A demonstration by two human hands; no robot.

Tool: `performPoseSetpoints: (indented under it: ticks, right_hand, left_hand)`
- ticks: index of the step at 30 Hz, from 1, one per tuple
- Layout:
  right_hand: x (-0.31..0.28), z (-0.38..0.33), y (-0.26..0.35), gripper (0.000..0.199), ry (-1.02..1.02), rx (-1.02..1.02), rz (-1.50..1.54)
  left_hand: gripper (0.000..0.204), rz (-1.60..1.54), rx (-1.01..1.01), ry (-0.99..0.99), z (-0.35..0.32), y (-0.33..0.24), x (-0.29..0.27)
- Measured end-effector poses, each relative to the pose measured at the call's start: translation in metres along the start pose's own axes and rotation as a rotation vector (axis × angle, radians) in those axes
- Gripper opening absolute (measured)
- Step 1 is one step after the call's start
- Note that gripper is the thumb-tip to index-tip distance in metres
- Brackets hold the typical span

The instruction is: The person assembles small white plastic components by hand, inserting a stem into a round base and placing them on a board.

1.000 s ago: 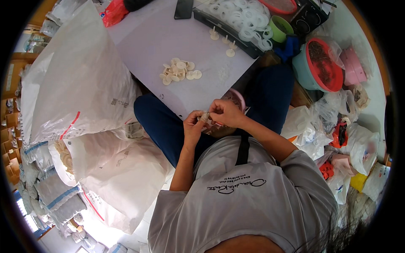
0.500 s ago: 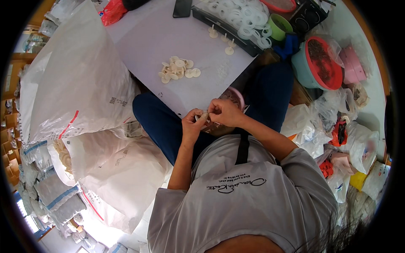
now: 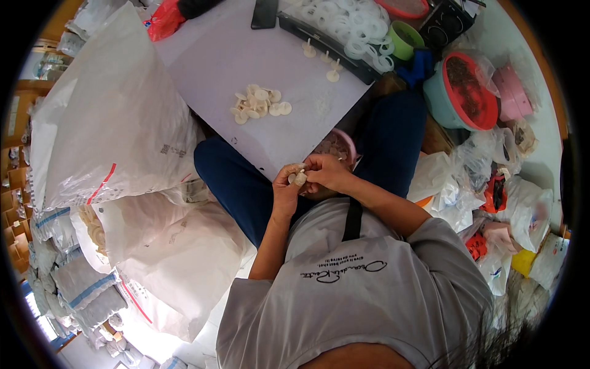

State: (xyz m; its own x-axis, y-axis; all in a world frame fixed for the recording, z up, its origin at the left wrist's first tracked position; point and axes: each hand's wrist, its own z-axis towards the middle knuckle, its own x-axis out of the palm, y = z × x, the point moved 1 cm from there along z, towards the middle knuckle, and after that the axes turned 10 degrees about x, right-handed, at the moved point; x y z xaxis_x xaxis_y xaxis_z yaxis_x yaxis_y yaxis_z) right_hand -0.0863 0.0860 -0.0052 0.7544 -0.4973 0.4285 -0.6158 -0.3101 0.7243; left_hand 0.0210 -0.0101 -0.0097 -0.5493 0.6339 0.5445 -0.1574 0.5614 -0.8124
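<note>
My left hand (image 3: 285,188) and my right hand (image 3: 327,172) meet in front of my chest, above my lap. Both pinch a small cream round piece (image 3: 299,178) between the fingertips. Just past the hands lies a pale board (image 3: 246,61) across my knees, with a small heap of the same cream discs (image 3: 258,104) on it. A pink bowl (image 3: 342,145) sits right behind my right hand, partly hidden by it.
Large white sacks (image 3: 104,123) crowd my left side. A black tray with white rings (image 3: 344,31) lies at the board's far edge, next to a green cup (image 3: 402,38). A teal bowl with a red rim (image 3: 467,92) and plastic bags fill the right.
Both hands stay together on the small piece; only the fingers shift slightly. The heap of discs has not changed.
</note>
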Motion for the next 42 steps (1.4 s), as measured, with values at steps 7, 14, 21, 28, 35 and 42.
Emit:
performPoseSetpoints:
  ticks: [7, 14, 21, 28, 35, 42]
  right_hand:
    - [-0.011, 0.0, -0.009, 0.006, -0.202, -0.052, -0.011]
    - [-0.058, 0.021, 0.016, 0.01, -0.701, -0.397, -0.588]
    - [-0.055, 0.036, 0.038, 0.014, -0.832, -0.253, -0.952]
    - [-0.049, 0.044, 0.034, 0.012, -0.839, -0.366, -1.112]
    - [-0.052, 0.044, 0.038, 0.012, -0.798, -0.314, -1.162]
    - [-0.049, 0.031, 0.044, 0.013, -0.668, -0.252, -0.947]
  left_hand:
    - [0.008, 0.114, -0.021, 0.01, 0.01, 0.007, -0.003]
    - [0.015, 0.109, -0.119, 0.072, 0.014, 0.021, 0.005]
    - [0.025, 0.914, 0.204, 0.081, 0.041, -0.002, 0.025]
    - [0.031, 1.08, 0.485, -0.206, 0.128, -0.015, 0.002]
    - [0.024, 1.219, 0.702, -0.17, 0.14, -0.004, -0.012]
    - [0.018, 0.906, 0.592, -0.126, 0.093, -0.023, -0.006]
